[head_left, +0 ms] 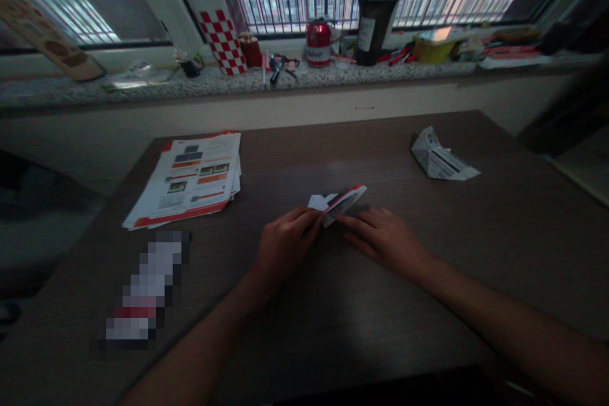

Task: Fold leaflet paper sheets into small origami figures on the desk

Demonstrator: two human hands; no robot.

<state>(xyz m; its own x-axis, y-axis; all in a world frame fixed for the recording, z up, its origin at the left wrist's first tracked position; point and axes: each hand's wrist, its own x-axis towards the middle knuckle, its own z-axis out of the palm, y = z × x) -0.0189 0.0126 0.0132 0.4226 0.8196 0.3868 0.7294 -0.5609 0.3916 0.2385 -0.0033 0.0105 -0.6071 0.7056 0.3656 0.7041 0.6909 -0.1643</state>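
A small piece of folded paper (343,204), white with red and dark print, lies in the middle of the brown table. My left hand (288,236) is closed, with thumb and fingers pinching the paper's near left corner. On the other side, my right hand (380,238) has its fingers stretched out and apart. Its index fingertip is at the paper's lower right edge, and the hand grips nothing. Farther back to the right stands another folded paper shape (440,157), pale with printed text, apart from both hands.
A stack of printed sheets (200,181) lies at the table's back left. Nearer on that side is a pixelated oblong object (147,288). Along the granite windowsill (190,85) stand a checkered bottle-shaped vase (223,41), a red can (318,43) and a dark cup (375,28).
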